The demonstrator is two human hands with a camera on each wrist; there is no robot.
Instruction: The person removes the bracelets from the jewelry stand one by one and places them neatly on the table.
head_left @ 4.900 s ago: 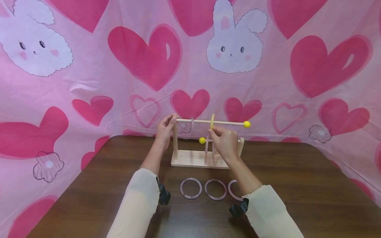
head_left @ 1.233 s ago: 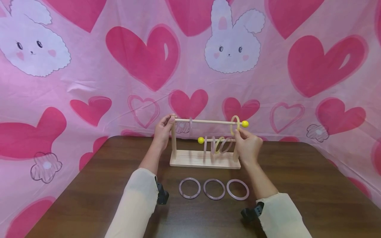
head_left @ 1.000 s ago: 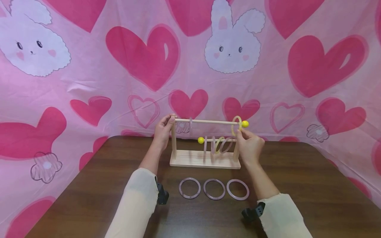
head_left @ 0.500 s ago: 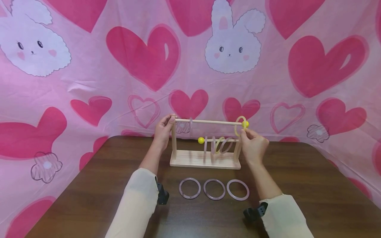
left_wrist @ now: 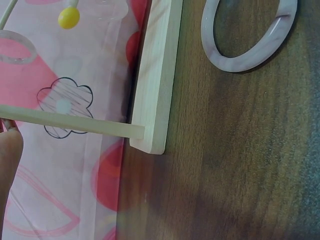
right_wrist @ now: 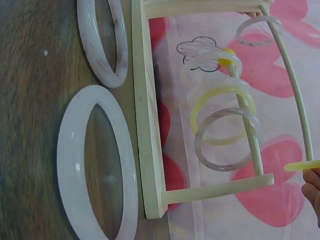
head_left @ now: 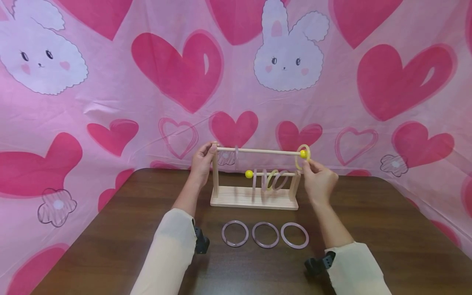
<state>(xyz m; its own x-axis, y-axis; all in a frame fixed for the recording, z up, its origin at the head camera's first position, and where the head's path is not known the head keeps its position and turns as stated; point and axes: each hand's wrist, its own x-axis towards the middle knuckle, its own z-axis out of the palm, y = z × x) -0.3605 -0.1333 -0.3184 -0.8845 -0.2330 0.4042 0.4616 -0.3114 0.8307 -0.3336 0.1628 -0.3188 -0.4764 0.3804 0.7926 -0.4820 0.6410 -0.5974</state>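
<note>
My left hand (head_left: 202, 164) grips the top of the left post of a wooden bangle stand (head_left: 254, 200). With thumb and fingertips my right hand (head_left: 320, 180) pinches a yellow bangle (right_wrist: 297, 166) by its lower edge. That bangle is at the yellow ball (head_left: 303, 154) on the right end of the upper rod and looks to be around it. A pale translucent bangle (head_left: 237, 155) hangs further left on the same rod. On the lower rod hang several bangles, among them another yellow one (right_wrist: 195, 117) and a greyish one (right_wrist: 197, 145).
Three lavender bangles lie flat in a row before the stand: left bangle (head_left: 223, 238), middle bangle (head_left: 254, 238), right bangle (head_left: 307, 237). The brown wooden table (head_left: 387, 229) extends to both sides. A pink heart-and-bunny cloth (head_left: 236, 73) hangs close behind.
My right hand has drawn the yellow bangle rightward along the upper rod, from near its middle to the yellow ball. The left hand keeps its hold on the post.
</note>
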